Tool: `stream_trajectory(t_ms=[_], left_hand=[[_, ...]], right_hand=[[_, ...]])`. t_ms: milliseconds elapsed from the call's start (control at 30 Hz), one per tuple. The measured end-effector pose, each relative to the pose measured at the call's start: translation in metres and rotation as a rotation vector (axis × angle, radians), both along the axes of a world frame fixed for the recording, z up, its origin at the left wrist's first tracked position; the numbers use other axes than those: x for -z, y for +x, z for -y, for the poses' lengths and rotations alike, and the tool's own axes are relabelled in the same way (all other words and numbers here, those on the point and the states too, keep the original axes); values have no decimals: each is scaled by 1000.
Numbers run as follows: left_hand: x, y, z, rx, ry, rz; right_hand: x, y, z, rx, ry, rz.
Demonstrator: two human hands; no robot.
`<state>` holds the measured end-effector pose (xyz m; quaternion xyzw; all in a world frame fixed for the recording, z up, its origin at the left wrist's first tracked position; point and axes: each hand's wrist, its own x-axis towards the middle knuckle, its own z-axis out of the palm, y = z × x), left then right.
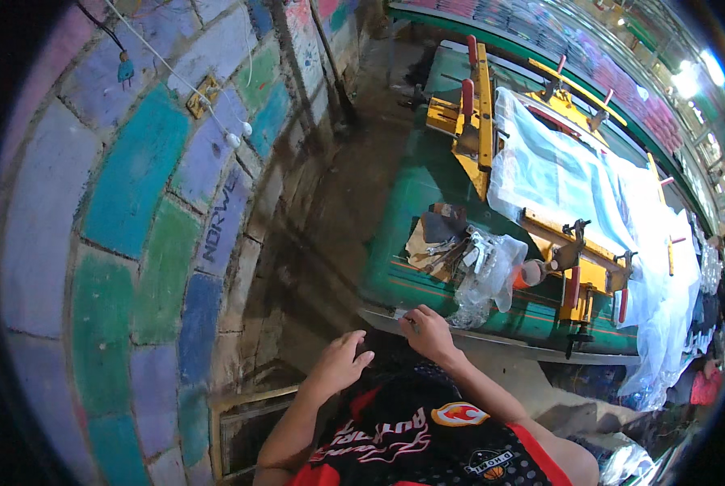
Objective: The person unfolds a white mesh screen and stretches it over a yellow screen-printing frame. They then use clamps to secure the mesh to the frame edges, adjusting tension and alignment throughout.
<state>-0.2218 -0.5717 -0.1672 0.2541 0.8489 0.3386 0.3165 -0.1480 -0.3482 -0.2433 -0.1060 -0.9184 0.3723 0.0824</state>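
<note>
my right hand (429, 332) sits at lower centre of the frame, laid on the metal edge (492, 340) of the green table (415, 202). its fingers are curled together and look to be pinching something small and dark against the rim; i cannot tell what it is. my left hand (340, 360) hovers just left of it, off the table, fingers loosely spread and bent, holding nothing.

just above the right hand, on the table's near part, lie a heap of tools (447, 247) on brown card and a crumpled clear bag (485, 275). further up and right the yellow frame (532, 154) with red handles carries a sheet of clear plastic (589, 186) that spills off the table toward the right edge. the painted block wall (136, 202) fills the left half.

as i judge it, the work here is at the rim. to do it well i would keep the right wrist low and braced on the metal, hold the pinch firm but light, bring the left hand in to steady things, and stay clear of the bag and tools just above.
</note>
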Motion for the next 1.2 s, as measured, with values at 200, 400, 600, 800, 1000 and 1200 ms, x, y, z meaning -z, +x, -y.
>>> stream_trajectory(t_ms=[200,400,600,800,1000,1200], left_hand=[[-9,-61,9,79,-16,9],[-1,-162,-3,313,-82,22],[4,-260,-46,654,-182,-132],[-15,-314,-85,909,-137,-138],[-35,-359,-142,1193,-8,-182],[-52,-431,-195,1243,-82,-190]], right_hand=[[50,-57,21,324,-107,223],[49,-68,42,453,99,282],[38,-90,54,642,140,362],[39,-102,62,788,191,328],[49,-125,63,1088,114,185],[58,-188,69,1295,54,-48]])
